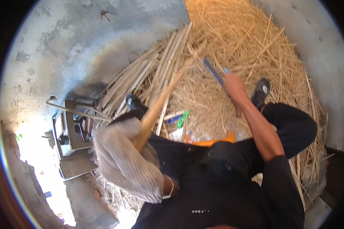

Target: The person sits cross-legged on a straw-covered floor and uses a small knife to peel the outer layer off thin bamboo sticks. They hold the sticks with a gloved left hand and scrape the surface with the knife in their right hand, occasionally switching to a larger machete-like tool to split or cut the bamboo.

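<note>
I see a floor (199, 116) nearly buried under pale, straw-like strips (237, 38). Reading its littered middle as a dial, with twelve straight ahead of the person, the strips look thickest toward one o'clock. Long sticks (162, 63) lie roughly side by side toward ten and eleven. A dark shoe (133, 102) rests near them at nine; a second shoe (261, 90) sits among the strips at three. Toward seven, a slim blue object (174, 120) lies just beside a bright green one (182, 119).
</note>
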Tool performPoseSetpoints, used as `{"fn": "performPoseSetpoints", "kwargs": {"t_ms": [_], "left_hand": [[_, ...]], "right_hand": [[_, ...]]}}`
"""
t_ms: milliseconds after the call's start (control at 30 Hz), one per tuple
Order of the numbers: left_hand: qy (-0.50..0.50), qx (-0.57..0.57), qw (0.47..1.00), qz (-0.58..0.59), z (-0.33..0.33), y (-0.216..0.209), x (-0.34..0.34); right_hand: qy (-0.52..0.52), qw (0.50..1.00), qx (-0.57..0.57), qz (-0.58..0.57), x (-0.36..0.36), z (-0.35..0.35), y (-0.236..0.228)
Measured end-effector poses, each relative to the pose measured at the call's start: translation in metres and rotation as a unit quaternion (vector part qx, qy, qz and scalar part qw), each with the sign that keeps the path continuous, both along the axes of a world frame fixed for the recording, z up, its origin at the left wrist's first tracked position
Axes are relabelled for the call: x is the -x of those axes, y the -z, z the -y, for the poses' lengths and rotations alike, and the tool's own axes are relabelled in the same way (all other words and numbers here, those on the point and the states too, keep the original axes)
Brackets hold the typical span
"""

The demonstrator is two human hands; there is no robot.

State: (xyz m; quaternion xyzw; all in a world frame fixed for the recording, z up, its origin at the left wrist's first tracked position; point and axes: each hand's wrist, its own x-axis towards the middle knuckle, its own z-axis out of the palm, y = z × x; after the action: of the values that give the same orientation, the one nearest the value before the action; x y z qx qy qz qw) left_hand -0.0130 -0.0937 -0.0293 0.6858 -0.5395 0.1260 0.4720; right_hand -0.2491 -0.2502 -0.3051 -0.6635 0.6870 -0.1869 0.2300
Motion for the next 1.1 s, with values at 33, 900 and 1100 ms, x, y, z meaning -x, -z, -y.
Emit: {"fn": "performPoseSetpoints", "kwargs": {"t_ms": [33, 900, 1100], "left_hand": [[-0.006, 0.004, 1.0, -0.007, 0.0, 0.0, 0.004], [0.002, 0.032, 0.983, -0.18, -0.001, -0.002, -0.007], [-0.01, 0.017, 0.991, -0.131, -0.005, -0.002, -0.016]], "right_hand": [[0.067, 0.995, 0.021, -0.076, 0.01, -0.008, 0.012], [-0.089, 0.986, 0.077, 0.121, -0.048, -0.067, -0.096], [-0.27, 0.897, 0.102, 0.334, -0.113, -0.107, -0.2]]}}
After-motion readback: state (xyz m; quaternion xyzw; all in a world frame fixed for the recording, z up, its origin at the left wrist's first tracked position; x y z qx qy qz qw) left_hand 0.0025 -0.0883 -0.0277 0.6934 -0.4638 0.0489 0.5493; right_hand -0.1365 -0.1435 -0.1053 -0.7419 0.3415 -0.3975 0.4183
